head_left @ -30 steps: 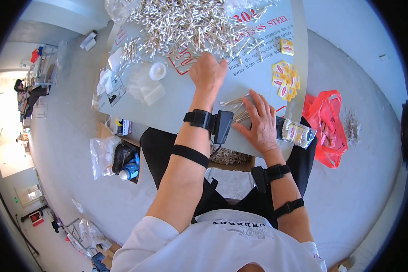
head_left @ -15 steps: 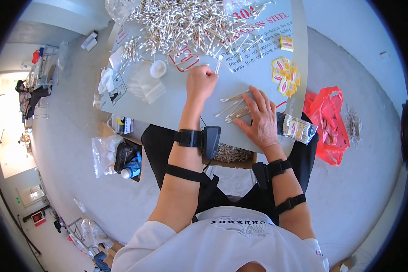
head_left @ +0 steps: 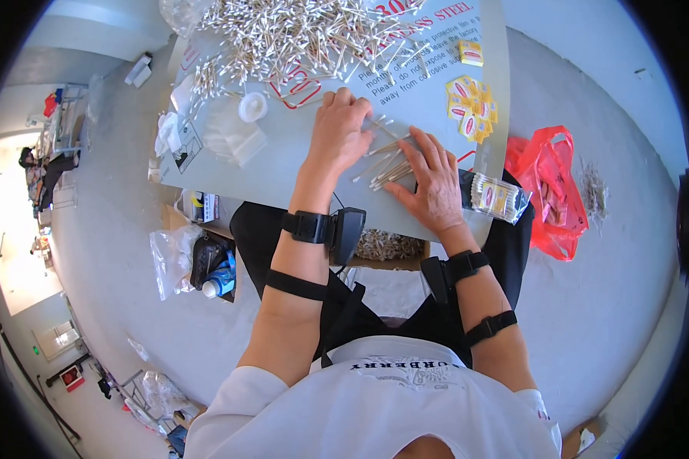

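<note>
A small group of cotton swabs (head_left: 391, 173) lies on the table between my hands, roughly side by side. My right hand (head_left: 436, 182) rests flat with its fingers stretched out, index finger and thumb at the swabs' right ends. Just left of them is my left hand (head_left: 338, 131), its fingers bent and its thumb apart from them. A few loose swabs (head_left: 383, 124) lie at an angle by its fingertips; whether it still touches them is hard to see. Beyond both hands spreads a large heap of cotton swabs (head_left: 291, 38).
On the table are a round white tub (head_left: 253, 107), clear plastic bags (head_left: 233, 140) and yellow labels (head_left: 471, 107). A filled swab packet (head_left: 499, 197) lies at the near right edge. A red plastic bag (head_left: 553, 195) stands right; a box of swabs (head_left: 390, 246) sits below the table.
My left hand has loosened from a closed grip on upright swabs, and swabs now slant beside its fingertips near the group. My right hand stays by the swabs. The whole view has shifted slightly.
</note>
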### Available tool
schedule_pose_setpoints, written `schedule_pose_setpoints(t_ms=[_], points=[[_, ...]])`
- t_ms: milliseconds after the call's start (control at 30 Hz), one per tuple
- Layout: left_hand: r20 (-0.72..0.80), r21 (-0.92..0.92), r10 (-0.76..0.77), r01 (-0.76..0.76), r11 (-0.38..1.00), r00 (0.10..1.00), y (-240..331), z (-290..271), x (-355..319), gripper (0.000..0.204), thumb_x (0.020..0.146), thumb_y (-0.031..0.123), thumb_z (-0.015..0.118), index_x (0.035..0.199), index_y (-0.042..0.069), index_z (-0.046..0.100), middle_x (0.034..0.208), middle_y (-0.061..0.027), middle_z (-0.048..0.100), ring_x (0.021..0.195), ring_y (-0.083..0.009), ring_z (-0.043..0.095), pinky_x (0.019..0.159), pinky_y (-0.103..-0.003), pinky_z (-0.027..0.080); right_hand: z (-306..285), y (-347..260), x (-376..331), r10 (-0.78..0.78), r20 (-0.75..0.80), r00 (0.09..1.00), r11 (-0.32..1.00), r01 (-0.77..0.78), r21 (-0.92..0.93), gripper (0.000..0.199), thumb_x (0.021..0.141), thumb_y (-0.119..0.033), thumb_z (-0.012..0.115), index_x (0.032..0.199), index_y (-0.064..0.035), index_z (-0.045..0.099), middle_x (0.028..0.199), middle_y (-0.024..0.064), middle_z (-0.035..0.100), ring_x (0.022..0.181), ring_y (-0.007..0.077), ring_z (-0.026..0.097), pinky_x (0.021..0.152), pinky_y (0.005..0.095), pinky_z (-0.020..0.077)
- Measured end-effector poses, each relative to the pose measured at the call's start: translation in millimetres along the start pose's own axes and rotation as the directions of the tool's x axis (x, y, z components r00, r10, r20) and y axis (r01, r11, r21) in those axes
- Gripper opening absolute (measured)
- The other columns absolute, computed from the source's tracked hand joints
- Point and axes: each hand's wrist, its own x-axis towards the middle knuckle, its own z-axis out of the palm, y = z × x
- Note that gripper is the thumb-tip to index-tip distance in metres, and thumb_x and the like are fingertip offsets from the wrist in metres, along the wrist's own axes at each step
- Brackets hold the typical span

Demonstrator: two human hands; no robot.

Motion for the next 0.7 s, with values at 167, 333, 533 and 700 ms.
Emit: schedule_pose_setpoints(t_ms=[167,333,533,700], points=[[0.069,0.001,-0.044,0.044,0.999,0.997,16.3,7.9,-19.6,0.021,0.072,0.007,0.076,0.090,0.008,0.065,0.095,-0.0085,0.055,0.098,-0.0321,0.053,0.086,-0.041,0.046,2.7,5.2,-2.6,-0.027,-0.069,0.997,0.999,0.029,0.027,0.064,0.072,-0.030,0.079,0.126,-0.0061,0.056,0.138,0.0104,0.049,0.128,0.0318,0.045,0.104,0.0438,0.0368],[-0.216,0.072,-0.059,0.076,0.995,0.975,50.2,27.0,-53.8,0.042,0.078,0.011,0.071,0.116,-0.002,0.059,0.121,-0.0174,0.055,0.115,-0.0361,0.050,0.097,-0.047,0.040,4.0,11.6,-8.0,0.008,-0.173,0.985,0.971,0.034,0.238,0.049,0.075,-0.011,0.073,0.120,-0.0030,0.057,0.124,0.0135,0.057,0.112,0.0343,0.055,0.095,0.0421,0.0455],[-0.048,0.165,-0.139,0.145,0.975,0.989,62.6,49.9,-67.5,0.074,0.090,0.038,0.061,0.147,-0.001,0.033,0.155,-0.0209,0.029,0.145,-0.0350,0.024,0.117,-0.053,0.018,5.1,12.5,-9.8,0.216,-0.314,0.924,0.864,-0.031,0.502,0.028,0.089,0.005,0.055,0.117,-0.0007,0.057,0.117,0.0167,0.059,0.098,0.0292,0.061,0.085,0.0339,0.0512],[0.011,0.250,-0.091,0.085,0.964,0.996,32.4,42.2,-41.5,0.077,0.091,0.046,0.058,0.150,0.006,0.031,0.158,-0.0157,0.027,0.148,-0.0294,0.020,0.118,-0.053,0.014,5.8,13.1,-6.4,0.359,-0.301,0.884,0.746,-0.078,0.661,0.019,0.097,-0.006,0.057,0.115,0.0008,0.057,0.117,0.0115,0.059,0.097,0.0196,0.059,0.084,0.0300,0.0494]])
